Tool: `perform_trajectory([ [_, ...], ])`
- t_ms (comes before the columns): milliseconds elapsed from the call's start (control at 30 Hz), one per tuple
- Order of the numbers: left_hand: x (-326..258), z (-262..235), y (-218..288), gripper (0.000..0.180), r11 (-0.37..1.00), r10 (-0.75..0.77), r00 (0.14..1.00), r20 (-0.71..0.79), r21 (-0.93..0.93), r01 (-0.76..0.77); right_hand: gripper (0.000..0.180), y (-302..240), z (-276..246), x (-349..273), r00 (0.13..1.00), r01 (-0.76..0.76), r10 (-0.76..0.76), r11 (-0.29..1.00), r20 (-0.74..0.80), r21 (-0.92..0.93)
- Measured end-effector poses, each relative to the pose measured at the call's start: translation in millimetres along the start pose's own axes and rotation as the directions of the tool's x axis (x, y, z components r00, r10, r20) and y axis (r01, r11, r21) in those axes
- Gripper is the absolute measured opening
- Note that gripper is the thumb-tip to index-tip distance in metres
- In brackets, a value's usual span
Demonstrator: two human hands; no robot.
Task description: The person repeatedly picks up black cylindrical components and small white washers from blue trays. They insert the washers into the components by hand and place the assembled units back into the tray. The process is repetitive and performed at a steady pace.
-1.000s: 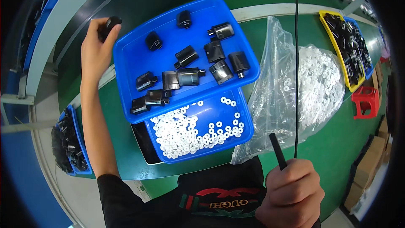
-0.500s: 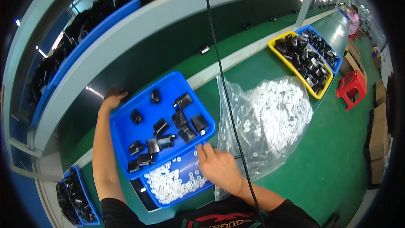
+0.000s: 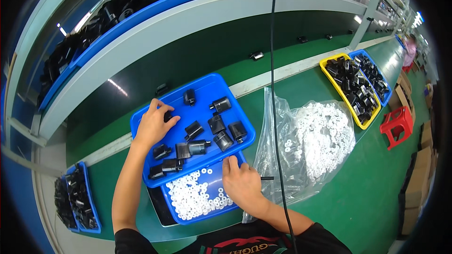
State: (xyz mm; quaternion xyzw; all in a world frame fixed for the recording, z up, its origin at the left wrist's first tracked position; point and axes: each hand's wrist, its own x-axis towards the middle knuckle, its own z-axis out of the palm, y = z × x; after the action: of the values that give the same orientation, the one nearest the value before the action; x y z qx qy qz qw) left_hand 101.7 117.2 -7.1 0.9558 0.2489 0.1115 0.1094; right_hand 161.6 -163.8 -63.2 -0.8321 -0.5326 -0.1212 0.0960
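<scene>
My left hand (image 3: 154, 124) is over the left side of a blue tray (image 3: 141, 160), its thumb and fingers closed around a small black plastic housing (image 3: 168, 115), mostly hidden by them. Several similar black housings with short necks, one (image 3: 189, 97) near the far rim, lie in this tray. It overlaps a lower blue tray (image 3: 214, 171) that contains many small white rings (image 3: 188, 197). My right hand (image 3: 241, 182) is closed at the lower tray's right side. A thin black rod (image 3: 267, 178) sticks out of its grip; the rod's other end is hidden.
To the right lies a clear plastic bag (image 3: 282, 160) of white rings. Yellow (image 3: 325, 68) and blue trays of black parts stand farther right. A hanging black cable (image 3: 273, 66) crosses the view. Single black housings, one (image 3: 161, 89) just past the tray, rest on the dark belt (image 3: 207, 51).
My left hand has come from beyond the tray's far left edge back over the tray, onto a housing. A black housing now rests on the belt there. The view has shifted.
</scene>
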Motion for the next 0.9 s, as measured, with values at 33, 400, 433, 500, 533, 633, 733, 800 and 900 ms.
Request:
perform_trajectory([
  [33,-1.7,-0.5,-2.1,0.033,0.999,-0.001,1.0,0.007,-0.039,0.001,0.033,2.2,-3.3,-0.5,0.999,0.023,-0.022,0.999,-0.024,0.045],
  [400,-72.4,-22.8,19.5,0.043,0.832,-0.003,0.999,-0.04,-0.554,-0.02,0.014,11.5,-1.7,-16.9,0.991,0.12,-0.1,0.951,-0.083,0.285],
  [433,-86.1,-22.2,21.4,0.045,0.776,-0.027,0.999,-0.04,-0.631,-0.005,0.014,11.1,-1.2,-17.0,0.992,0.117,-0.095,0.945,-0.085,0.306],
  [500,-116.0,-23.2,27.4,0.051,0.665,-0.083,0.997,0.0,-0.745,0.055,0.016,9.3,0.8,-18.4,0.992,0.112,-0.082,0.93,-0.098,0.351],
  [533,-129.6,-22.4,32.6,0.052,0.622,-0.127,0.992,0.018,-0.777,0.094,0.017,8.9,1.2,-17.4,0.99,0.122,-0.091,0.925,-0.104,0.359],
  [633,-154.8,-15.9,39.5,0.053,0.649,-0.103,0.995,-0.019,-0.759,0.052,0.02,8.8,-1.9,-16.6,0.989,0.142,-0.119,0.908,-0.082,0.394],
  [733,-161.0,-7.8,48.6,0.051,0.828,0.018,0.988,-0.153,-0.552,-0.101,0.02,10.6,-1.1,-16.4,0.986,0.162,-0.132,0.892,-0.098,0.423],
  [800,-158.7,0.7,49.3,0.049,0.836,0.062,0.972,-0.225,-0.521,-0.173,0.02,9.0,-2.7,-15.0,0.989,0.148,-0.12,0.886,-0.091,0.44],
  [900,-157.8,6.4,44.2,0.048,0.828,0.095,0.967,-0.235,-0.521,-0.208,0.022,8.2,-2.5,-13.2,0.988,0.149,-0.108,0.866,-0.112,0.477],
])
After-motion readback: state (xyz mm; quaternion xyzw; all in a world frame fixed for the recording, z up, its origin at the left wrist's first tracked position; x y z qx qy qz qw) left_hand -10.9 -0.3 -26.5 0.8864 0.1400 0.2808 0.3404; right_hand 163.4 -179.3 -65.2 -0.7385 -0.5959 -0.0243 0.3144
